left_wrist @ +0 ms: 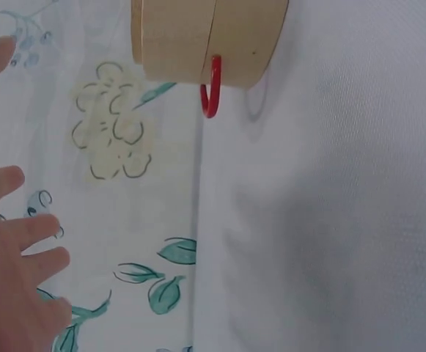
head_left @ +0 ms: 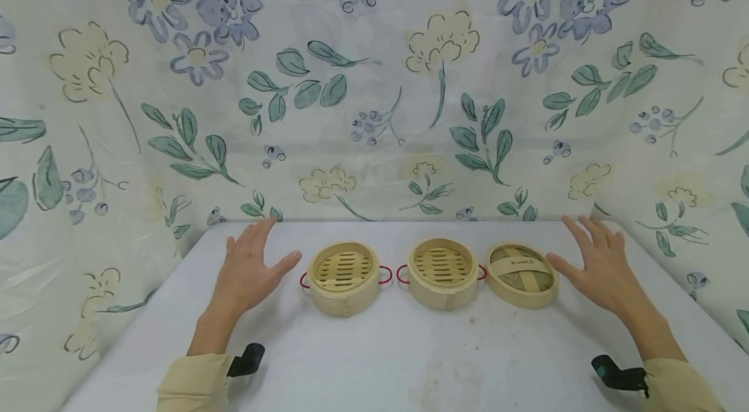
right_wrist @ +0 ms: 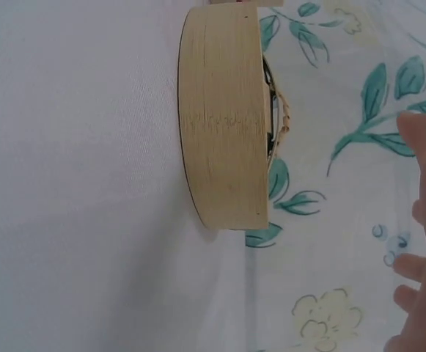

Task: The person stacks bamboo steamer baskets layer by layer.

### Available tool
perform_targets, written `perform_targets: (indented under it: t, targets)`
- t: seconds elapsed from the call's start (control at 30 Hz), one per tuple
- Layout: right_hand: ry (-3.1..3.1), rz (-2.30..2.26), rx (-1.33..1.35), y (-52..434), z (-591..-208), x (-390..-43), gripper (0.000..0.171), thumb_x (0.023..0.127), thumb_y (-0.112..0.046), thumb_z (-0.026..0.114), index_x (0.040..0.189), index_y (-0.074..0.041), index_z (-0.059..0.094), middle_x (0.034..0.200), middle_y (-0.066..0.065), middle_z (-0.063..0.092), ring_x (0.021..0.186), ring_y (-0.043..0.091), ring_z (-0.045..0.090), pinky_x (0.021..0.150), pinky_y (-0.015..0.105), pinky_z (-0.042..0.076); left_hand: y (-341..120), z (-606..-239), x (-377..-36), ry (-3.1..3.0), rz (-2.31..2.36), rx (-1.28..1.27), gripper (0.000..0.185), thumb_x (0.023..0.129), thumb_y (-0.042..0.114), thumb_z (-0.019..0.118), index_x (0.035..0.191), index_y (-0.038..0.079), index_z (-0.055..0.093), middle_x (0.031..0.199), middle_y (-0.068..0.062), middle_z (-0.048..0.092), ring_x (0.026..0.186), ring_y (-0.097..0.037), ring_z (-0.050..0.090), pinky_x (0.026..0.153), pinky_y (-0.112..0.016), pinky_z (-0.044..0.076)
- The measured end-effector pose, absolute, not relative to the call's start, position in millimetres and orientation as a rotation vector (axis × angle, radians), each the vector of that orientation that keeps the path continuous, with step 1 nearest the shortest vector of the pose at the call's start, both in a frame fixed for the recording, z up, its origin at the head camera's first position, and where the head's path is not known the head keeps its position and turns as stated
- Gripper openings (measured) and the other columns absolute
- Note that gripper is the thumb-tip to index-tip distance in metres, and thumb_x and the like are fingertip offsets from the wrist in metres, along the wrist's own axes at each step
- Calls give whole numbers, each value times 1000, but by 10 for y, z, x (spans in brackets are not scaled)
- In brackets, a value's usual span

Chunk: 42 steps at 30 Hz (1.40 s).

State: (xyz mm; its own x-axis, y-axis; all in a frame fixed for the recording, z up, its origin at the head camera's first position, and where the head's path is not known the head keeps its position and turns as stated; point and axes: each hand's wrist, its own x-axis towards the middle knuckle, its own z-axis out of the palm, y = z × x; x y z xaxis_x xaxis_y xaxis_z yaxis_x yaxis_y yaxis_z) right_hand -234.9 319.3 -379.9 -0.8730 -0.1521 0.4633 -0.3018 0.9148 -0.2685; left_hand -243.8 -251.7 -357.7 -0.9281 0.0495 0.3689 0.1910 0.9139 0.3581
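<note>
Three round bamboo pieces stand in a row on the white table [head_left: 374, 360]. A steamer basket with red wire handles [head_left: 342, 277] is on the left, a second one [head_left: 442, 271] in the middle, and a woven steamer lid [head_left: 520, 273] on the right. My left hand [head_left: 250, 272] hovers spread just left of the left basket [left_wrist: 205, 40], holding nothing. My right hand [head_left: 597, 262] hovers spread just right of the lid [right_wrist: 223, 117], also holding nothing. Both hands are apart from the bamboo pieces.
A floral cloth backdrop [head_left: 374, 87] rises behind the table and wraps both sides. The table's back edge runs just behind the baskets. Faint stains mark the tabletop near its front. Beige sleeves cover both forearms.
</note>
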Motion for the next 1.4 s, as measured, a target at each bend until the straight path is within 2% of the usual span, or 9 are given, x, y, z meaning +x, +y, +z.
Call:
perform_targets:
  t: [0.27,0.5,0.7,0.8,0.97,1.07,1.17,1.4]
  targets:
    - [-2640,533,400,3099,-3790,-2348,85,95,-47,61,156,-4,19,149,35,24,139,53,15,111,73,-5,-2470,-3615,-2430,-2927,-740,-217,102,89,65,58,159,13,5,162,-25,11,146,-48,12,110,-71,20]
    - [-2647,598,438,3017,-3770,-2353,87,93,-45,65,155,-3,21,150,33,25,138,52,17,112,71,-2,-2459,-3655,-2425,-2966,-828,-187,105,88,63,61,159,15,0,163,-24,6,147,-49,9,109,-72,19]
    - [-2694,658,471,2915,-3758,-2342,88,94,-46,64,156,-4,18,153,31,23,140,51,16,115,68,-3,-2436,-3712,-2428,-2960,-868,-232,105,88,60,64,159,12,3,162,-25,8,147,-49,10,110,-71,20]
    - [-2708,678,480,2862,-3767,-2342,88,94,-44,64,156,-3,18,154,30,22,141,51,15,115,68,0,-2407,-3738,-2435,-2961,-875,-256,105,88,58,65,159,12,4,162,-25,9,147,-48,11,110,-71,21]
    - [-2768,687,455,2749,-3788,-2333,91,92,-47,65,157,-6,17,155,33,17,141,53,12,104,76,19,-2341,-3771,-2449,-3006,-886,-245,109,83,63,67,159,15,5,161,-25,12,146,-48,15,109,-71,24]
    - [-2804,695,450,2669,-3806,-2320,92,91,-49,65,157,-6,17,154,34,14,140,53,12,99,77,26,-2301,-3798,-2461,-3038,-894,-241,112,81,67,67,159,15,6,161,-25,14,146,-48,17,108,-71,25]
    - [-2801,736,458,2596,-3831,-2313,92,90,-48,67,156,-5,19,154,34,15,140,53,13,99,78,27,-2264,-3836,-2478,-3052,-912,-257,114,79,69,67,159,15,7,161,-25,16,146,-48,17,108,-71,26]
    - [-2777,818,475,2405,-3935,-2328,88,90,-48,68,157,-12,23,158,29,17,142,57,12,103,80,18,-2188,-3913,-2503,-3073,-1017,-296,111,82,66,67,159,14,7,159,-24,23,144,-47,22,108,-70,27]
